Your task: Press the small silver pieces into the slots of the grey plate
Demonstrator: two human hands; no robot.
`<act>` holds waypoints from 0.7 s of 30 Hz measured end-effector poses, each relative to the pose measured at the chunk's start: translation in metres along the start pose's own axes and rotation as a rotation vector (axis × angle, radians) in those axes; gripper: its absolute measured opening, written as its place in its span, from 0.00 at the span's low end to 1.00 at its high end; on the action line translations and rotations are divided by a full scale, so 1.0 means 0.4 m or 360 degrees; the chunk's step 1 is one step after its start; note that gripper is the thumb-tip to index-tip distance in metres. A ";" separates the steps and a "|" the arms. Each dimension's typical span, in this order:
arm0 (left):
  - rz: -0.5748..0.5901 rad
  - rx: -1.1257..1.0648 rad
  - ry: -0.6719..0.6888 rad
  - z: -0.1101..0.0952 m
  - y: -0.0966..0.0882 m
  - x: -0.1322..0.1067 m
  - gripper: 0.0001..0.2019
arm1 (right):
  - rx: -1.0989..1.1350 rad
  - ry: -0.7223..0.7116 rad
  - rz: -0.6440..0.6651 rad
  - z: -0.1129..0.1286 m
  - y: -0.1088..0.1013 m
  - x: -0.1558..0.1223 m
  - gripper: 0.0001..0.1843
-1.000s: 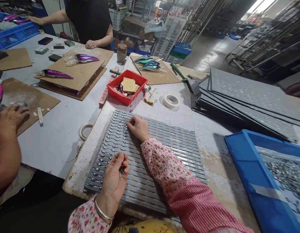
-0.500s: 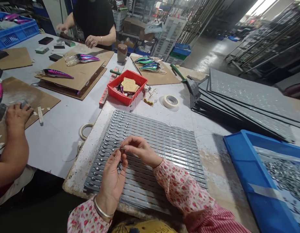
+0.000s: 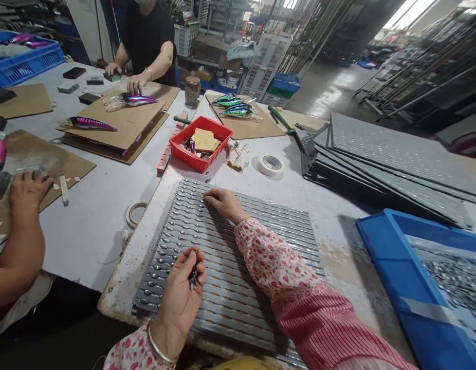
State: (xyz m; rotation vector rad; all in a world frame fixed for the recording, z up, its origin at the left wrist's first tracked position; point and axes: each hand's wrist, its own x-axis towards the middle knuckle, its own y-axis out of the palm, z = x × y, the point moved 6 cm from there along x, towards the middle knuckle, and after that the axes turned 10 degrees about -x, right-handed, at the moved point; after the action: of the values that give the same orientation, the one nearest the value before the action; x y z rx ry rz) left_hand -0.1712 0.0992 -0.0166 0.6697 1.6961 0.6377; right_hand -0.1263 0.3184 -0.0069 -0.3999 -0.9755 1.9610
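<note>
A grey ribbed tray (image 3: 261, 231) with rows of small moulded slots lies on the table in front of me. My left hand (image 3: 182, 295) hovers over its near left part, palm up, fingers curled round a bunch of small dark metal pieces (image 3: 193, 276). My right hand (image 3: 224, 203) reaches to the tray's far edge, fingertips pinched and pressed down on a slot; whatever they hold is too small to make out.
A blue crate (image 3: 423, 288) of small metal parts stands at right, behind it a stack of grey trays (image 3: 388, 159). A red bin (image 3: 201, 141), tape rolls (image 3: 270, 164) and fishing lures (image 3: 234, 105) on boards lie beyond. A co-worker's arm (image 3: 18, 226) is at left; another person (image 3: 145, 46) stands at the back.
My right hand left the left hand's pinch and went forward to the tray's far edge. The left hand stayed put. The person at the back brought both hands to the lures.
</note>
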 end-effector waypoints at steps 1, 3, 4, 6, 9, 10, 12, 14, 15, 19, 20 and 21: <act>0.0007 0.0001 0.0008 0.001 0.000 0.002 0.05 | -0.0022 0.0015 -0.0007 -0.001 0.003 0.002 0.05; 0.0018 0.0008 0.0008 0.004 0.000 0.004 0.06 | -0.0079 0.0050 -0.0030 -0.003 0.009 0.006 0.04; 0.0024 0.0013 0.0001 0.006 -0.001 0.005 0.07 | -0.0125 0.0058 -0.0043 -0.004 0.011 0.008 0.04; 0.0027 0.0015 -0.0015 0.010 -0.004 0.006 0.07 | -0.0218 0.0056 -0.0065 -0.003 0.015 0.012 0.04; 0.0005 0.0005 -0.0018 0.013 -0.012 0.009 0.07 | -0.0334 0.0062 -0.0108 0.000 0.020 0.017 0.04; -0.0006 0.0004 -0.0013 0.013 -0.015 0.010 0.07 | -0.0358 0.0071 -0.0118 0.001 0.023 0.019 0.04; -0.0013 0.0005 0.0005 0.011 -0.018 0.012 0.07 | -0.0403 0.0089 -0.0134 0.004 0.027 0.023 0.04; -0.0016 0.0005 0.0022 0.008 -0.018 0.014 0.08 | -0.0429 0.0096 -0.0142 0.009 0.029 0.024 0.04; -0.0026 0.0001 0.0032 0.005 -0.017 0.014 0.07 | -0.0411 0.0098 -0.0154 0.013 0.027 0.020 0.03; -0.0089 -0.0051 0.0071 -0.007 -0.014 0.010 0.05 | 0.0138 0.0014 -0.0021 0.043 0.011 -0.033 0.05; -0.0097 -0.0063 0.0075 -0.009 -0.013 0.009 0.05 | 0.0354 -0.0053 0.0128 0.060 0.013 -0.058 0.07; -0.0100 -0.0074 0.0076 -0.010 -0.012 0.009 0.05 | 0.0539 -0.0139 0.0307 0.082 0.016 -0.087 0.09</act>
State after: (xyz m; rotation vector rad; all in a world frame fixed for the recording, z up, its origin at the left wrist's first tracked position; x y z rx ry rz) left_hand -0.1763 0.0983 -0.0217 0.5701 1.7343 0.6510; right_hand -0.1304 0.2720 0.0061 -0.2237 -0.6575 2.2862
